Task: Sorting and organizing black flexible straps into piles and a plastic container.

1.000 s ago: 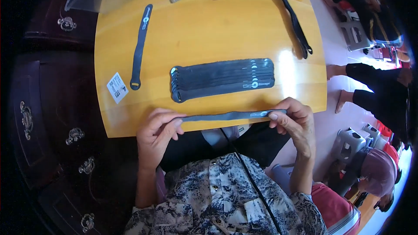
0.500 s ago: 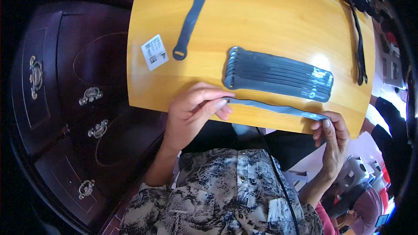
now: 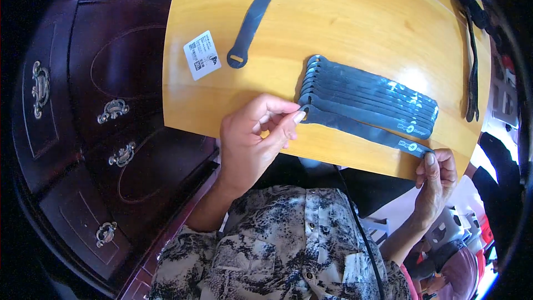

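Your left hand (image 3: 252,139) pinches one end and your right hand (image 3: 438,172) pinches the other end of a dark strap (image 3: 363,129), stretched flat on the yellow table (image 3: 344,16) just beside the stack of straps (image 3: 369,97), near its front edge.
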A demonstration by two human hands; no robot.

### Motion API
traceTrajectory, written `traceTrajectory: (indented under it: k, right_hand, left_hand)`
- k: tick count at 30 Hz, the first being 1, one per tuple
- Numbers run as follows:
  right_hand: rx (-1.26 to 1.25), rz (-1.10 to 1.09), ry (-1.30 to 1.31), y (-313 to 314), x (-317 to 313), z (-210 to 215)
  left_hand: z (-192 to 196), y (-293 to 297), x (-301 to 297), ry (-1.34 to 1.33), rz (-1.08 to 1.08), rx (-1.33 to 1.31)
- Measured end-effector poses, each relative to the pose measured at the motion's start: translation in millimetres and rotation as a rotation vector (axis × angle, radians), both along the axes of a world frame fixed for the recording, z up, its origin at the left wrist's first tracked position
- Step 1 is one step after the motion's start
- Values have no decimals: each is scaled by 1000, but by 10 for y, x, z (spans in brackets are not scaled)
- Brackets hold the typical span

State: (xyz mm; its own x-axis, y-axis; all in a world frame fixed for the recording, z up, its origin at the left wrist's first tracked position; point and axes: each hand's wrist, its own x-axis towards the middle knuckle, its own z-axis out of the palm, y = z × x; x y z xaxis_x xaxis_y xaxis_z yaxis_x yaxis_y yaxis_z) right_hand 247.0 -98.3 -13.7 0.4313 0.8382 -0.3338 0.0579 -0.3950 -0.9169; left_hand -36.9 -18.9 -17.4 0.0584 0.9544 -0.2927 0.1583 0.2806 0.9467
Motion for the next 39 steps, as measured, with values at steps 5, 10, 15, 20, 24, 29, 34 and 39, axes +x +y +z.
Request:
traceTrajectory:
  k: [5, 10, 15, 20, 24, 29, 34, 39]
  right_hand:
    - [-35, -55, 10, 16, -4, 2]
    - [-59, -72, 19, 52, -23, 11]
    - [-74, -77, 13, 73, -47, 19]
    - [-40, -65, 8, 96, -79, 6]
    - [-54, -69, 1, 101, -81, 13]
    - [-60, -76, -15, 94, -71, -3]
    - [-64, -80, -10, 110, -82, 7]
    - [-62, -81, -6, 110, -81, 2]
  left_hand:
    - [-29, 15, -2, 53, -69, 34]
    - [-24, 24, 28, 77, -53, 16]
    - [-46, 26, 24, 69, -45, 32]
    - [-48, 35, 19, 73, -44, 41]
    - [-29, 48, 33, 83, -41, 15]
    - [-43, 60, 19, 130, -68, 9]
    - [-33, 72, 20, 138, -82, 9]
    - [-16, 82, 33, 126, -69, -37]
